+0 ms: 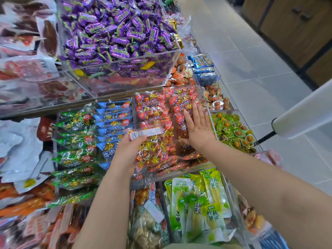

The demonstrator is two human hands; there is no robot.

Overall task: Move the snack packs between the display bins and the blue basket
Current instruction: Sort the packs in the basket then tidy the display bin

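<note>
A clear display bin [181,172] in the middle holds rows of red snack packs [152,105] with gold-wrapped pieces inside. My left hand [128,150] grips one red snack pack [152,148] by its left edge, back side up with a white label showing, just above the bin's near rows. My right hand [196,127] lies flat with straight fingers on the red packs in the bin's right column. A corner of the blue basket [273,239] shows at the bottom right.
Bins of blue packs [115,123] and green packs [77,141] stand to the left. Purple candies [116,31] fill the bin behind. Pale green pickle packs [197,203] lie in front, egg snacks [233,130] to the right. A white roll [305,115] juts in over the tiled floor.
</note>
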